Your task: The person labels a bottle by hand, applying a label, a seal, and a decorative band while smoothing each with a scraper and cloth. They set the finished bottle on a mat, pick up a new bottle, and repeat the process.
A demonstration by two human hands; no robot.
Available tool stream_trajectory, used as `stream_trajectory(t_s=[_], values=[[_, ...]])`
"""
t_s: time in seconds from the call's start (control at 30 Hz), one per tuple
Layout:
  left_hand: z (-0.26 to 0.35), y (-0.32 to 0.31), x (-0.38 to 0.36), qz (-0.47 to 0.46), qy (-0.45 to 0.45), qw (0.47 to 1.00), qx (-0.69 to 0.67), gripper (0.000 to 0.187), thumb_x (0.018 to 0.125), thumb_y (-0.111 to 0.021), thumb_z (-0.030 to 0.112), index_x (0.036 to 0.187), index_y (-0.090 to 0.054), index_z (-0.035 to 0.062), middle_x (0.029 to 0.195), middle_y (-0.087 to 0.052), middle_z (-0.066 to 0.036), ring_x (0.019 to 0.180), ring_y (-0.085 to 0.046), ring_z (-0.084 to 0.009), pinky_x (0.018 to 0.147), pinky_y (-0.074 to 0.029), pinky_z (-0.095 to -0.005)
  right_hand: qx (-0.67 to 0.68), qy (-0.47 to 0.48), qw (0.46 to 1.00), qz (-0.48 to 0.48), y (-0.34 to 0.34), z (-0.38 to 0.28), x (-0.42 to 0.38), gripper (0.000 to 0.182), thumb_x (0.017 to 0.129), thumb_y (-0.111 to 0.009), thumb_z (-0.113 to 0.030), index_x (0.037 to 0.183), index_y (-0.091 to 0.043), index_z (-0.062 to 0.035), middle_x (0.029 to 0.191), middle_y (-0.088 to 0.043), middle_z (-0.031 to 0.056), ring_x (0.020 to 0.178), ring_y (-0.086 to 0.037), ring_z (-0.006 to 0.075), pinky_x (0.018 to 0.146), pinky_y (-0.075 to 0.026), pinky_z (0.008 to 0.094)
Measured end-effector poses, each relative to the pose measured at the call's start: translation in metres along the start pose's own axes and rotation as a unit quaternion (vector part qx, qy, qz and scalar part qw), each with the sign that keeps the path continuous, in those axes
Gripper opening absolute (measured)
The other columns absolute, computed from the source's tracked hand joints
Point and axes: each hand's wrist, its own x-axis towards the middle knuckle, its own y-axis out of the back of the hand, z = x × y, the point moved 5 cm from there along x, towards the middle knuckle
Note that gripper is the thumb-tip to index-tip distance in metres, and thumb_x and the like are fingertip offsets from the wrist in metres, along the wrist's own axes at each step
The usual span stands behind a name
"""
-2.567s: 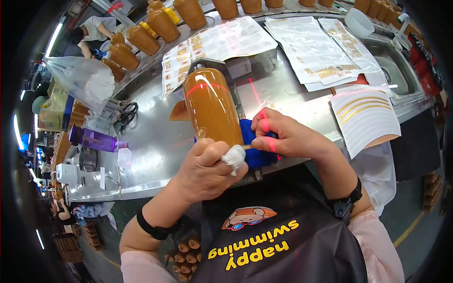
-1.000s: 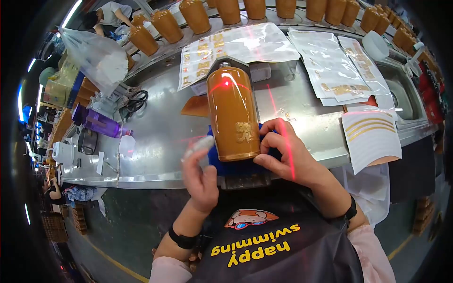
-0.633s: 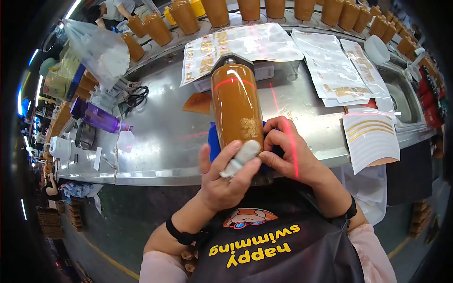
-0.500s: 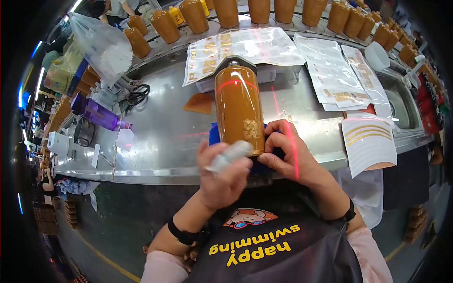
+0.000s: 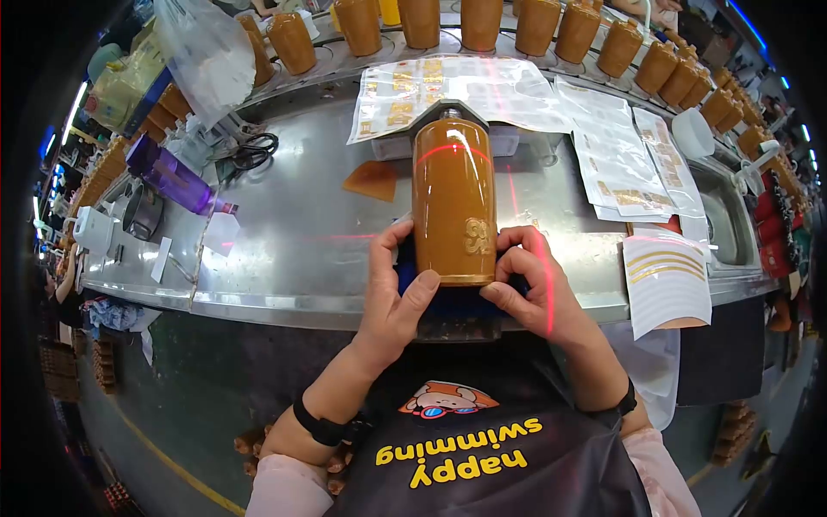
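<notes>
A glossy brown bottle (image 5: 452,194) lies on its side, its neck in a dark angular rest and its base toward me. A gold emblem shows near the base on the right. My left hand (image 5: 392,289) holds the left side of the base, thumb at the bottom corner. On the other side, my right hand (image 5: 530,280) grips the base with curled fingers and thumb. Something blue lies under the bottle, mostly hidden. Red laser lines cross the bottle and my right hand.
Decal sheets (image 5: 612,155) lie behind and to the right. Brown bottles (image 5: 422,21) stand along the conveyor at the back. A purple bottle (image 5: 172,179), black cable (image 5: 256,151) and amber scraper (image 5: 370,179) are on the left. A sink (image 5: 728,220) is at the right.
The whitish object that was in my left hand is no longer visible there. My left hand has moved to the bottle's left side and taken hold. The whole view has shifted slightly.
</notes>
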Motion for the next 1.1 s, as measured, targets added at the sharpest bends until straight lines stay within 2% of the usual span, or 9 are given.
stream_trajectory(t_s=[0.23,0.43,0.53,0.73,0.83,1.03,1.1], values=[[0.007,-0.002,0.006,-0.010,0.001,0.999,0.052,0.065,0.094,-0.062,0.033,0.138,-0.030,-0.0032,0.134,-0.039,-0.016,0.131,-0.034,-0.0248,0.112,-0.023,-0.0381,-0.001,0.003,1.000,0.002,0.000,0.000,0.001,0.025,0.080,-0.077,-0.019,0.081,-0.056,-0.0059,0.110,-0.050,0.0132,0.107,-0.047,0.0299,0.094,-0.041,0.0386],[0.001,-0.002,0.009,0.000,0.023,0.999,-0.025,0.068,0.092,-0.066,0.033,0.137,-0.030,-0.0033,0.133,-0.040,-0.016,0.130,-0.035,-0.0249,0.112,-0.023,-0.0382,0.005,0.002,1.000,0.006,0.000,0.000,0.000,0.025,0.080,-0.077,-0.019,0.081,-0.056,-0.0059,0.109,-0.050,0.0134,0.107,-0.047,0.0296,0.094,-0.040,0.0381],[0.009,-0.004,0.008,-0.005,-0.003,0.999,0.054,0.068,0.093,-0.064,0.034,0.138,-0.029,-0.0030,0.135,-0.040,-0.016,0.132,-0.034,-0.0248,0.113,-0.022,-0.0375,0.003,0.003,1.000,0.005,0.000,0.000,0.000,0.025,0.080,-0.077,-0.019,0.081,-0.056,-0.0058,0.109,-0.049,0.0134,0.107,-0.047,0.0295,0.094,-0.040,0.0379],[0.002,0.004,0.006,-0.032,0.035,0.996,-0.075,0.064,0.097,-0.058,0.032,0.142,-0.028,-0.0017,0.141,-0.036,-0.016,0.135,-0.031,-0.0238,0.114,-0.020,-0.0363,0.000,0.004,1.000,0.007,-0.001,0.001,0.000,0.024,0.080,-0.077,-0.019,0.081,-0.056,-0.0058,0.109,-0.049,0.0134,0.107,-0.047,0.0300,0.094,-0.040,0.0386],[0.000,0.000,0.003,-0.021,0.024,0.999,-0.035,0.062,0.099,-0.056,0.032,0.142,-0.028,-0.0013,0.142,-0.036,-0.015,0.136,-0.030,-0.0232,0.114,-0.020,-0.0360,-0.005,0.007,1.000,0.003,-0.001,0.001,0.000,0.024,0.080,-0.077,-0.019,0.081,-0.057,-0.0058,0.110,-0.050,0.0133,0.108,-0.047,0.0303,0.094,-0.040,0.0391],[0.004,0.005,0.006,-0.048,0.047,0.992,-0.105,0.063,0.098,-0.057,0.032,0.143,-0.027,-0.0012,0.144,-0.034,-0.015,0.139,-0.027,-0.0232,0.115,-0.019,-0.0358,-0.002,0.006,1.000,0.000,-0.001,0.002,0.001,0.024,0.080,-0.077,-0.019,0.082,-0.056,-0.0059,0.109,-0.050,0.0128,0.108,-0.046,0.0304,0.095,-0.039,0.0398],[0.000,0.004,0.004,-0.049,0.033,0.997,-0.055,0.063,0.098,-0.057,0.031,0.144,-0.026,-0.0006,0.144,-0.034,-0.015,0.139,-0.027,-0.0229,0.115,-0.019,-0.0358,0.008,0.002,1.000,-0.001,-0.001,0.002,0.000,0.024,0.080,-0.077,-0.018,0.082,-0.056,-0.0059,0.109,-0.050,0.0127,0.108,-0.046,0.0304,0.095,-0.039,0.0399]])
